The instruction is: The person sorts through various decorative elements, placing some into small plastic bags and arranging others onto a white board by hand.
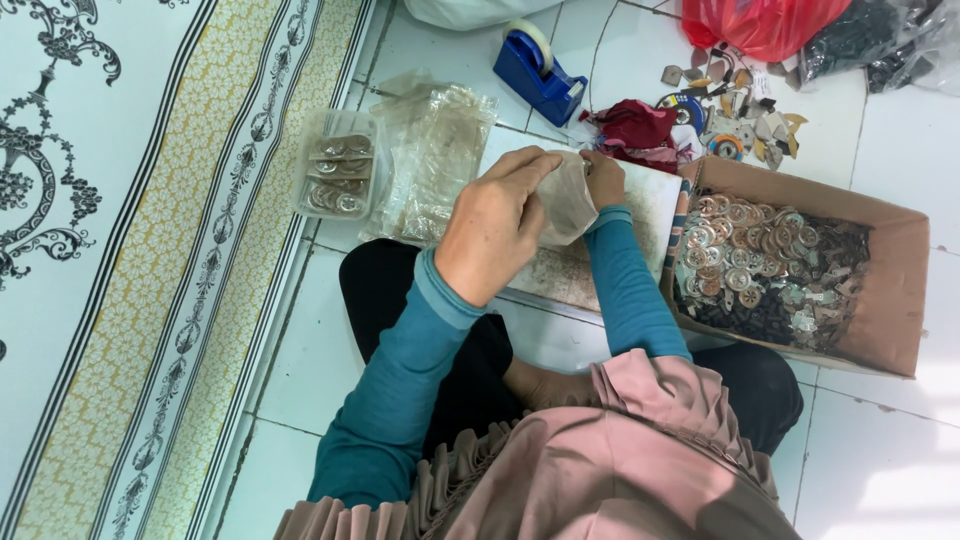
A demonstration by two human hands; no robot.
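Both my hands hold a small clear plastic bag (568,205) above a white board (650,200) that lies across my lap. My left hand (495,225) grips the bag's left side with fingers curled over it. My right hand (603,178) pinches the bag's right edge. What is inside the bag is hidden. To my right a cardboard box (890,300) holds several round metal pieces and dark small parts. To my left a stack of clear plastic bags (435,160) lies on the floor.
A clear tray (338,175) with filled packets sits beside the bag stack. A blue tape dispenser (538,70), a red cloth (635,128) and scattered small parts (745,110) lie ahead. A patterned mat (120,250) covers the floor at left; a red plastic bag (765,25) is at top right.
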